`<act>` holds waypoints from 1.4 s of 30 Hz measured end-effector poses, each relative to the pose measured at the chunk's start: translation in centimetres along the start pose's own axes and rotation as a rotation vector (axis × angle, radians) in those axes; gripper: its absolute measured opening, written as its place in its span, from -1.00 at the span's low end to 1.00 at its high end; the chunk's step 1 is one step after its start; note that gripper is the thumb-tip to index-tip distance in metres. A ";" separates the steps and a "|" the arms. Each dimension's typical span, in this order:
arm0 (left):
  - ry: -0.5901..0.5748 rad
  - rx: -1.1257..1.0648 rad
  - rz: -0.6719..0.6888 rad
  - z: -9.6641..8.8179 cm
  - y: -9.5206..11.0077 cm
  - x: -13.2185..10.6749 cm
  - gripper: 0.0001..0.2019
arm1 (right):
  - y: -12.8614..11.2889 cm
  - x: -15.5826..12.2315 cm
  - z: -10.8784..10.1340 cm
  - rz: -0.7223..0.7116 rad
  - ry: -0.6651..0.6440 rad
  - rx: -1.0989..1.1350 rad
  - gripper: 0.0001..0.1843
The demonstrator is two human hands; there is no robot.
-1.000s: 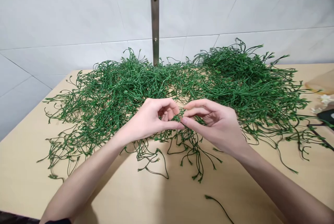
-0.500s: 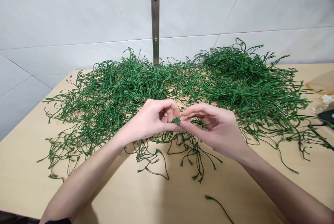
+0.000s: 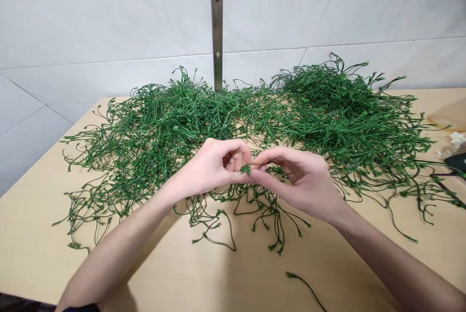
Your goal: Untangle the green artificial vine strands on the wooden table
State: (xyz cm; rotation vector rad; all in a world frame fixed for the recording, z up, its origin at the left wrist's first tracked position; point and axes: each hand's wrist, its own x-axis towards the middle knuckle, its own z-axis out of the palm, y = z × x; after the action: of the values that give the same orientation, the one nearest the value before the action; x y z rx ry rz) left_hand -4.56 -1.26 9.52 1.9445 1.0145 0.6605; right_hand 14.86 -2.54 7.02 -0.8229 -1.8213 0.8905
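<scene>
Beige tabletop [image 3: 182,273], white tiles [image 3: 91,21] behind. Left hand [image 3: 211,166] pinches green sprig tip [image 3: 246,169], thumb on forefinger, stem pile [image 3: 309,108] at 12 o'clock. Right hand [image 3: 306,181] fingertips closed back in, probably touching tip; two-handed fiddling continues.

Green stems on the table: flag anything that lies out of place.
One loose stem lies alone near the front edge of the table, apart from the tangled pile. Nothing else stands out.
</scene>
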 end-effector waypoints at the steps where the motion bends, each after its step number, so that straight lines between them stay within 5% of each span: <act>1: -0.002 0.006 -0.005 0.0 0.0 0.0 -0.84 | 0.0 0.0 0.0 -0.014 -0.019 -0.004 -0.90; 42: -0.026 0.035 -0.014 0.1 -0.3 0.1 -0.84 | 0.5 -0.2 0.2 -0.110 -0.065 -0.026 -0.86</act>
State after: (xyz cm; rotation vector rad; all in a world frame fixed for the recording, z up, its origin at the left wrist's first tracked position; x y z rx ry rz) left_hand -4.58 -1.09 9.23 1.9693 1.0293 0.6119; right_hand 14.86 -2.43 6.47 -0.7094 -1.9186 0.8329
